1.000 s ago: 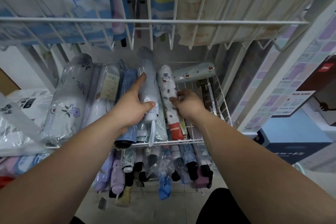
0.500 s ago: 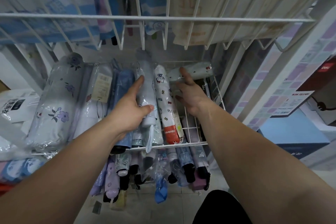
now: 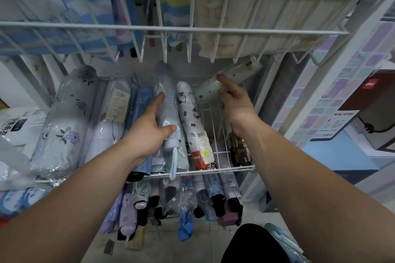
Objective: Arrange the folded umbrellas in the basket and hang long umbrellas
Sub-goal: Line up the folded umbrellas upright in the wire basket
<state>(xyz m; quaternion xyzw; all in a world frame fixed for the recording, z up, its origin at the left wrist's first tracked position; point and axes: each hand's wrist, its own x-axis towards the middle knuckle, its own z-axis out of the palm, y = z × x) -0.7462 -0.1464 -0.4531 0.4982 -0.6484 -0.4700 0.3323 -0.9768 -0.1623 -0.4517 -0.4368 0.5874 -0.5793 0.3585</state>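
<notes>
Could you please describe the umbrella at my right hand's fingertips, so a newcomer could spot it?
Look in the middle wire basket, at its back right corner, by the right hand. The folded umbrella there is pale with tiny red prints, and alone lies crosswise while its neighbours point front to back.

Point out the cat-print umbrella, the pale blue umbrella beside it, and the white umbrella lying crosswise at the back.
cat-print umbrella [image 3: 189, 117]: head view, middle of its sleeve.
pale blue umbrella [image 3: 165, 86]: head view, upper part of its sleeve.
crosswise white umbrella [image 3: 243, 70]: head view, its far right end.
</notes>
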